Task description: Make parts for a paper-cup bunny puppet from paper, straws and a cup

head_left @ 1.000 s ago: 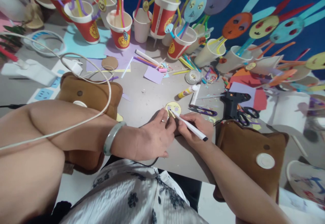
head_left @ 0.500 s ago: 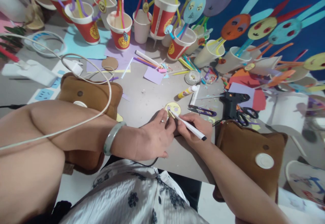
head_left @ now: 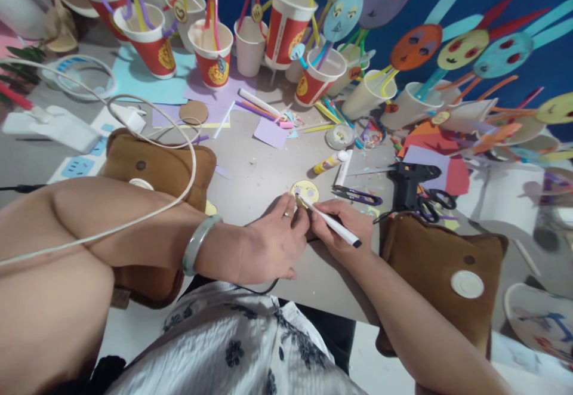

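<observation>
A small yellow paper disc (head_left: 310,187) lies on the table, with two pale purple eye spots and dark lashes drawn on it. My left hand (head_left: 273,243) holds its lower left edge with the fingertips. In my right hand (head_left: 344,225) is a white marker pen (head_left: 333,223) with a black end, gripped slantwise. The pen's tip meets the disc by the left eye spot. My left fingers hide part of the disc's lower edge.
A glue stick (head_left: 330,162), purple thread snips (head_left: 357,195) and a black glue gun (head_left: 409,180) lie beyond my right hand. Paper cups (head_left: 210,55) with paper faces line the back. Brown cushions (head_left: 443,281) flank me, and a white cable (head_left: 190,180) crosses my left arm.
The pen and my right hand have shifted very slightly left over the disc. My left hand stays almost where it was.
</observation>
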{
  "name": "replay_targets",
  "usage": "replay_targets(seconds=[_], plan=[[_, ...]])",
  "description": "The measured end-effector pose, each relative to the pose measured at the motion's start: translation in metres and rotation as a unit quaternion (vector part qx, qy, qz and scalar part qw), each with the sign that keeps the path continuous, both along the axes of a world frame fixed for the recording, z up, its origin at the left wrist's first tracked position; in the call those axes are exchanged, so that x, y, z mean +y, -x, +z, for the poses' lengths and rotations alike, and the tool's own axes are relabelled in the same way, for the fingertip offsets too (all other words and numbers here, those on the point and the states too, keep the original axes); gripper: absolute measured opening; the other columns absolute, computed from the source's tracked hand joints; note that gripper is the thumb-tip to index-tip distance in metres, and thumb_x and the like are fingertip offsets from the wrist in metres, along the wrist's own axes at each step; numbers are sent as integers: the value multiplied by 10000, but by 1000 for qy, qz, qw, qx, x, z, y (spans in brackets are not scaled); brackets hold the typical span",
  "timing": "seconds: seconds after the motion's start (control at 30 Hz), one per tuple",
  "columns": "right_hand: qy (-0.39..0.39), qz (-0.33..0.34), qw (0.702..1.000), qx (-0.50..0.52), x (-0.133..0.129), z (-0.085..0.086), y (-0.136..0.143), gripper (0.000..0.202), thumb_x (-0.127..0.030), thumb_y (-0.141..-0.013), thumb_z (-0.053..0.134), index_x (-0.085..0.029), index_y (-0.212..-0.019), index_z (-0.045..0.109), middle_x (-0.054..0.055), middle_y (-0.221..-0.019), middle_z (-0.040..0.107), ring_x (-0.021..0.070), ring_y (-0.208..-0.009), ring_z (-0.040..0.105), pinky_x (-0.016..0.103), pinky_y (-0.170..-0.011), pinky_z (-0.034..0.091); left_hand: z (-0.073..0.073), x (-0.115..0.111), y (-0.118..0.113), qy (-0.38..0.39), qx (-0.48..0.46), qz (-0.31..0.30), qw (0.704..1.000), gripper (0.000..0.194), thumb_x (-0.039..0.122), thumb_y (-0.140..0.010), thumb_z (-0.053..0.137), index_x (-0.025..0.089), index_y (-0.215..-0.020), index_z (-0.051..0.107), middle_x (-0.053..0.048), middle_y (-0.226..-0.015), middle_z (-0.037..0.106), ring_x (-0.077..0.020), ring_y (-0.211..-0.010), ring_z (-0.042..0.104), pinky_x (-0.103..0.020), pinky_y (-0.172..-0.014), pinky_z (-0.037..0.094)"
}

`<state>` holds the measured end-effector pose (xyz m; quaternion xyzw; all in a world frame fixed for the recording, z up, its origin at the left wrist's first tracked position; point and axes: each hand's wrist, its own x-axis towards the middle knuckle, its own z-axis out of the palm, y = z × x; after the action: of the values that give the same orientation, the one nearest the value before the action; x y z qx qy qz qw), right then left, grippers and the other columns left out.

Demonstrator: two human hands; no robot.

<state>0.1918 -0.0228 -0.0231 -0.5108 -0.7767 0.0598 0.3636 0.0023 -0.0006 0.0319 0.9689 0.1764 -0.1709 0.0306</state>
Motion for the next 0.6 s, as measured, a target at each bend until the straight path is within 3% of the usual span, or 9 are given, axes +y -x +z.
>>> replay_targets(seconds=[0.3,0.6], plan=[[26,-6,1000,7,0,1,0,48,-263,-878,675,-220,-885,696,29,-737,765,175,-618,727,256,-578,559,-2,-1,1,-2,-12,4,1000,817,668,-896,578,84,-1466,559,-272,-1549,463,-522,-1434,420,-624,-1199,277],[50,-9,999,6,0,1,0,69,-278,-882,665,-221,-883,703,34,-754,772,175,-624,726,262,-578,560,7,2,1,9,3,5,1000,773,646,-894,602,105,-1446,583,-255,-1562,461,-497,-1431,442,-603,-1197,293]])
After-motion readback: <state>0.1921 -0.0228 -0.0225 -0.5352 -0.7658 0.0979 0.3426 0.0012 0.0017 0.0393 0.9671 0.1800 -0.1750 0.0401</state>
